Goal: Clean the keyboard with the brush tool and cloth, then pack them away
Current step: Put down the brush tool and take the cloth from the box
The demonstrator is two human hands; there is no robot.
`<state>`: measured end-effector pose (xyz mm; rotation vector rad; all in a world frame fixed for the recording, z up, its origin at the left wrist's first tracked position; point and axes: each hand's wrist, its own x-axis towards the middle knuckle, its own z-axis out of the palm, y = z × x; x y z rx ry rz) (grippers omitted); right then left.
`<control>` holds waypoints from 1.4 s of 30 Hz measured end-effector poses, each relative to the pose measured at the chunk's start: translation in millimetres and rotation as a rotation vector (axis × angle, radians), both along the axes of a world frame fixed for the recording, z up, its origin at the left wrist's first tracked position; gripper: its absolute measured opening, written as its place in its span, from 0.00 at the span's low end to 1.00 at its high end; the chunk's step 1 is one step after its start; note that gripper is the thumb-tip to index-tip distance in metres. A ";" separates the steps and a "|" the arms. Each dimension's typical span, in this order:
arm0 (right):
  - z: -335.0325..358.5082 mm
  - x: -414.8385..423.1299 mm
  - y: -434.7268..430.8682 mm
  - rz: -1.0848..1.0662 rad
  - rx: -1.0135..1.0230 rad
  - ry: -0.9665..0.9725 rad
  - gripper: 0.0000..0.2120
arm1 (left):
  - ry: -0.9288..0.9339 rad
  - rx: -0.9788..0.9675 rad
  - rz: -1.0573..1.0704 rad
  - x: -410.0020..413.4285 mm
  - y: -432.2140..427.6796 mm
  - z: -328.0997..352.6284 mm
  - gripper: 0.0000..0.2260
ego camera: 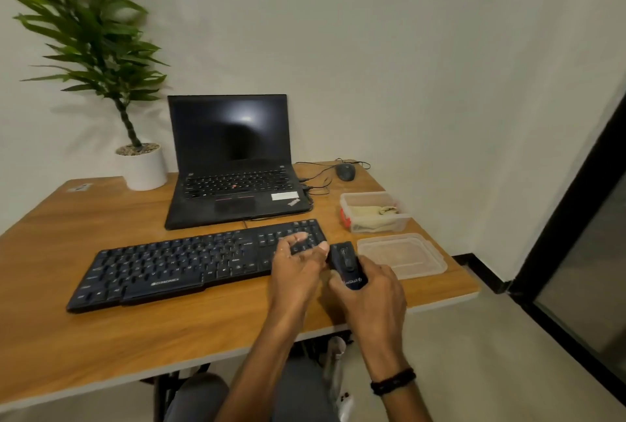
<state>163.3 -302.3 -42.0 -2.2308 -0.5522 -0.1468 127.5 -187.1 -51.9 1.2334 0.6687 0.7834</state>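
Scanning from the table's (101, 225) far left corner, I see a smooth white round pot (144, 167) with a leafy plant, then an open black laptop (233, 164) at the far edge, its screen dark and glossy. In front of it the long black plastic keyboard (176, 265) lies flat on the wood-grain top, slanted towards the near left. Over its right end my left hand (298, 269) hovers palm-down, fingers loosely bent and holding nothing; its thumb tip sits just beside the brush tool (345, 259), and I cannot tell whether they touch. My right hand (372, 293), with a dark beaded band at the wrist, wraps its fingers round that stubby dark tool, holding it above the table off the keyboard's right end. Nearer the right edge, a clear plastic container (342, 210) holds the pale crumpled cloth (367, 213), its flat lid (403, 254) lying just in front of it.
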 end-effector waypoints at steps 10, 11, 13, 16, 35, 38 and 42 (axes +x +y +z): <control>17.1 132.9 -26.6 -0.186 -0.095 0.098 0.15 | 0.218 0.736 0.043 74.9 2.9 10.5 0.19; 15.1 139.4 -25.9 -0.188 -0.118 0.104 0.15 | 0.236 0.789 0.036 81.1 3.9 6.6 0.20; 7.8 146.6 -23.1 -0.187 -0.167 0.101 0.14 | 0.275 0.872 0.019 89.8 5.7 -1.9 0.21; -6.8 148.4 -18.7 -0.182 -0.206 0.045 0.16 | 0.338 0.973 -0.013 95.1 8.7 -13.9 0.22; 54.2 217.2 78.2 0.231 -0.580 0.028 0.27 | 0.479 1.264 0.034 104.1 24.1 -42.3 0.22; 47.7 233.8 94.8 0.287 -0.771 0.021 0.18 | 0.459 1.283 0.053 104.4 23.0 -44.5 0.23; 42.2 245.5 105.8 0.286 -0.894 0.003 0.25 | 0.433 1.312 0.095 106.1 20.1 -47.3 0.23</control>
